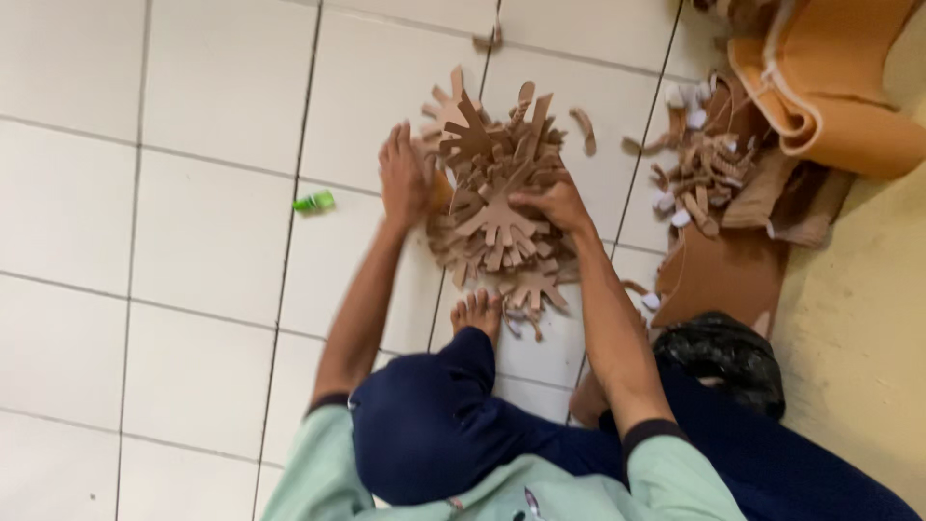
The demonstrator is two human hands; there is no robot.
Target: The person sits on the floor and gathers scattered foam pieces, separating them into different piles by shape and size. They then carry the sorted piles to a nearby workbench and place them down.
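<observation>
A heap of brown cut-out pieces [497, 193], shaped like stars with several arms, lies on the white tiled floor in front of me. My left hand [403, 176] rests flat against the left side of the heap, fingers spread. Over on the heap's right side, my right hand [552, 204] pinches one brown cut-out on top. My bare foot [477, 314] sticks out just below the pile, and my knee in dark blue cloth is under it.
A smaller pile of brown and white scraps [699, 174] lies to the right on a brown sheet [728, 275]. A tan rolled sheet [830, 77] sits top right by the yellow wall. A black bag [728, 352] lies lower right. A small green object [314, 202] lies left.
</observation>
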